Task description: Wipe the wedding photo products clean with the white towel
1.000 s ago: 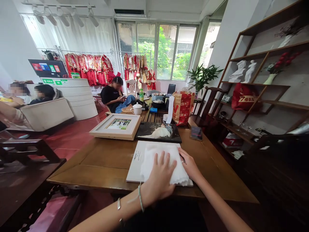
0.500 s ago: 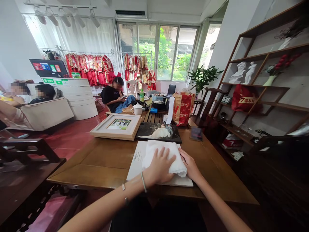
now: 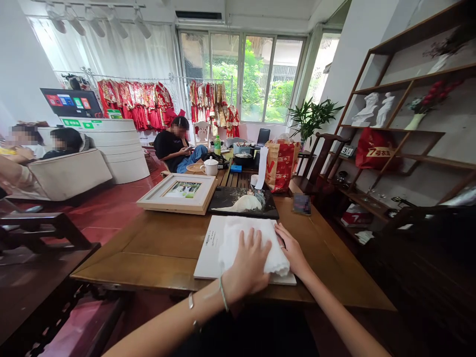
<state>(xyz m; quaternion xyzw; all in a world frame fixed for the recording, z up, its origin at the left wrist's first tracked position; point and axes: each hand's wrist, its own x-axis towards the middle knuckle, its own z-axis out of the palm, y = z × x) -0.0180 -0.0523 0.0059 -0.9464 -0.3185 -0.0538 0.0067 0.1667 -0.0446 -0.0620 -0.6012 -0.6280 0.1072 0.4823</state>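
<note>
My left hand point(image 3: 249, 263) lies palm down on a folded white cloth point(image 3: 238, 230), its fingers spread. The cloth rests on a flat white board point(image 3: 206, 260) with small print and a barcode near its left edge. My right hand point(image 3: 293, 250) rests by the board's right edge, close to the cloth, with fingers stretched out; its palm side is hidden. Beyond the board lies a dark panel with a picture of a white gown point(image 3: 245, 203). Left of that panel is a pale wooden picture frame point(image 3: 203, 202) with a photo inside.
The wooden table point(image 3: 148, 248) also bears a white lidded cup point(image 3: 211, 167), a red paper bag point(image 3: 278, 166) and a small blue box point(image 3: 236, 168). A seated person point(image 3: 173, 148) is at the far side. Shelves point(image 3: 394, 130) stand right, a wooden chair point(image 3: 44, 230) left.
My left hand has slid slightly towards me over the cloth, and the cloth's near right corner sits a little lower. The right hand stays at the board's edge. The view has shifted slightly.
</note>
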